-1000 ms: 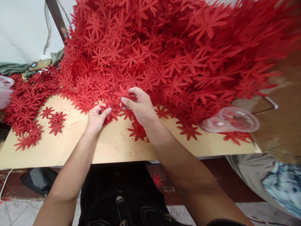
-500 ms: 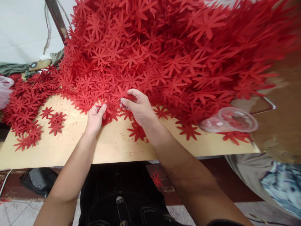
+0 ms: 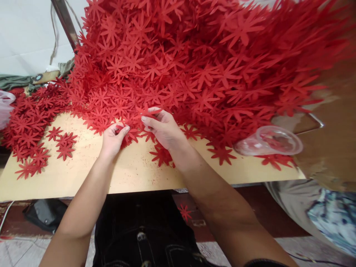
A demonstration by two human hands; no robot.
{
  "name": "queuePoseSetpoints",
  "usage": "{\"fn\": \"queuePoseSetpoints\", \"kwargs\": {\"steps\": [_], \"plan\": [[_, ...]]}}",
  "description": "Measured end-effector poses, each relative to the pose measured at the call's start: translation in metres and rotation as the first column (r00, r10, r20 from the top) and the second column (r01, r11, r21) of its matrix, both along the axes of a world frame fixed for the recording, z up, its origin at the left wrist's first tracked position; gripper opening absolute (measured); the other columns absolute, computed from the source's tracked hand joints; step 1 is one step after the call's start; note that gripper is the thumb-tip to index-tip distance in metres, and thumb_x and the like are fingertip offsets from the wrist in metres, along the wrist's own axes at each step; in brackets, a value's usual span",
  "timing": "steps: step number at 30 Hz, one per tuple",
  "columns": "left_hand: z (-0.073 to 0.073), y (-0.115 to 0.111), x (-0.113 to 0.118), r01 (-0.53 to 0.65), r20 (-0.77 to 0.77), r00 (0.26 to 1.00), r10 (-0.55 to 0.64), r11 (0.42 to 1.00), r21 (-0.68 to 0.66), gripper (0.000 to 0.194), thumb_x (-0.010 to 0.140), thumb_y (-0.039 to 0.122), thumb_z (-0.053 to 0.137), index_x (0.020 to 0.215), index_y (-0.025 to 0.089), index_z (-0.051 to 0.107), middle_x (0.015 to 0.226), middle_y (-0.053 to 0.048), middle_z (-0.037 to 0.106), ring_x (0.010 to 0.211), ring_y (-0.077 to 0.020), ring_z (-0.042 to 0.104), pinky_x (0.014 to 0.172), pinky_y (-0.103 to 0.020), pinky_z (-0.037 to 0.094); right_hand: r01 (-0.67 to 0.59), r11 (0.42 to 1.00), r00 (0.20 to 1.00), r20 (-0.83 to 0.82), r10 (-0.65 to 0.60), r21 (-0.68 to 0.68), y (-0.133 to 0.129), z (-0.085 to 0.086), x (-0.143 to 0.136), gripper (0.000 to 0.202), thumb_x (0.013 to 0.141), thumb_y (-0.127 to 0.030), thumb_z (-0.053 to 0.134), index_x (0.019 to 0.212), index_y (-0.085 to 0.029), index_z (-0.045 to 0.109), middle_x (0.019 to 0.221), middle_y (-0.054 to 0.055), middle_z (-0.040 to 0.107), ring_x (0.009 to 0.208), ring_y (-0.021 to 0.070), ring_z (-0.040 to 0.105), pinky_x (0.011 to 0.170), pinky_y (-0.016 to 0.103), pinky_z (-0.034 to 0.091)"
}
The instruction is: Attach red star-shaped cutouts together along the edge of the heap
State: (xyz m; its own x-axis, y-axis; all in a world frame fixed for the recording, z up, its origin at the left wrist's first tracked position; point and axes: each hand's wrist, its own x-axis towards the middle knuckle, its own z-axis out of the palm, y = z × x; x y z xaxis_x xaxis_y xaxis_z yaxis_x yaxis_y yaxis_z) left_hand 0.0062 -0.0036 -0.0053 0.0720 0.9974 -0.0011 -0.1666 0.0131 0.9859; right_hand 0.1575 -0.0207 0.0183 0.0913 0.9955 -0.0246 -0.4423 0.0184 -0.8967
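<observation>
A large heap of red flower-shaped cutouts [image 3: 155,70] covers the back of the pale table [image 3: 89,159]. At the heap's front edge my left hand [image 3: 113,139] pinches a red cutout between thumb and fingers. Just to its right, my right hand [image 3: 164,128] holds another red flower cutout [image 3: 146,111] by thumb and forefinger. The two hands are a short gap apart. Red on red, the outlines of the pieces between them are hard to separate. A few loose cutouts [image 3: 161,155] lie below my right hand.
Darker red cutouts [image 3: 29,124] are piled at the left, beside a small cluster [image 3: 66,145]. A clear plastic cup [image 3: 268,141] lies on its side at the right. A plastic bag [image 3: 5,107] sits at the left edge. One cutout [image 3: 185,212] is below the table.
My left hand's thumb has moved slightly right, toward my right hand. The cutout in my right hand has tilted a little and shows more above the fingers. The view has shifted slightly.
</observation>
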Motion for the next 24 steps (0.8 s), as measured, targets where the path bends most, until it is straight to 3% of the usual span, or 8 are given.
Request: {"fn": "queuePoseSetpoints", "kwargs": {"steps": [6, 10, 13, 20, 24], "plan": [[0.0027, -0.0018, -0.0013, -0.007, -0.012, 1.0, 0.008, 1.0, 0.022, 0.042, 0.059, 0.051, 0.078, 0.058, 0.017, 0.055, 0.048, 0.006, 0.054, 0.044, -0.0045, 0.045, 0.049, -0.019, 0.038, -0.021, 0.998, 0.996, -0.082, 0.017, -0.058, -0.0014, 0.0025, 0.0007, 0.043, 0.048, -0.028, 0.081, 0.076, -0.021, 0.05, 0.061, -0.009, 0.055, 0.052, 0.0029, 0.043, 0.049, 0.019, 0.033], [0.004, -0.0021, -0.0031, -0.04, 0.048, 0.998, 0.038, 0.998, 0.04, 0.037, 0.068, 0.048, 0.073, 0.059, 0.017, 0.054, 0.049, 0.006, 0.053, 0.045, -0.0045, 0.044, 0.048, -0.018, 0.036, -0.024, 0.998, 0.998, -0.067, 0.021, -0.055, -0.0001, -0.0012, 0.0016, 0.04, 0.048, -0.026, 0.08, 0.074, -0.021, 0.05, 0.058, -0.009, 0.055, 0.052, 0.004, 0.044, 0.051, 0.02, 0.036], [0.0029, -0.0004, -0.0033, -0.017, 0.084, 0.996, 0.013, 0.999, 0.052, 0.031, 0.066, 0.042, 0.075, 0.064, 0.018, 0.057, 0.053, 0.005, 0.057, 0.048, -0.0052, 0.048, 0.052, -0.019, 0.039, -0.04, 0.999, 0.999, -0.031, 0.039, -0.031, 0.0005, -0.0031, 0.0016, 0.038, 0.048, -0.025, 0.08, 0.073, -0.02, 0.052, 0.059, -0.009, 0.055, 0.049, 0.0028, 0.041, 0.049, 0.02, 0.033], [0.0004, 0.0014, -0.0019, 0.028, -0.024, 0.999, -0.027, 0.997, 0.075, 0.032, 0.063, 0.04, 0.078, 0.056, 0.015, 0.059, 0.051, 0.004, 0.059, 0.049, -0.0058, 0.05, 0.056, -0.02, 0.043, -0.113, 0.99, 0.991, -0.078, 0.106, -0.083, -0.0013, -0.0005, 0.0002, 0.046, 0.04, -0.027, 0.085, 0.074, -0.018, 0.054, 0.059, -0.009, 0.056, 0.051, 0.0029, 0.045, 0.048, 0.019, 0.033], [0.0027, 0.001, -0.0024, 0.034, -0.089, 0.996, -0.028, 0.997, 0.064, 0.033, 0.071, 0.037, 0.073, 0.053, 0.016, 0.055, 0.047, 0.004, 0.056, 0.046, -0.0059, 0.048, 0.055, -0.021, 0.04, -0.164, 0.981, 0.98, -0.131, 0.15, -0.103, -0.001, -0.0013, -0.0016, 0.046, 0.046, -0.035, 0.085, 0.073, -0.018, 0.053, 0.059, -0.009, 0.052, 0.051, 0.0031, 0.044, 0.048, 0.019, 0.034]]}}
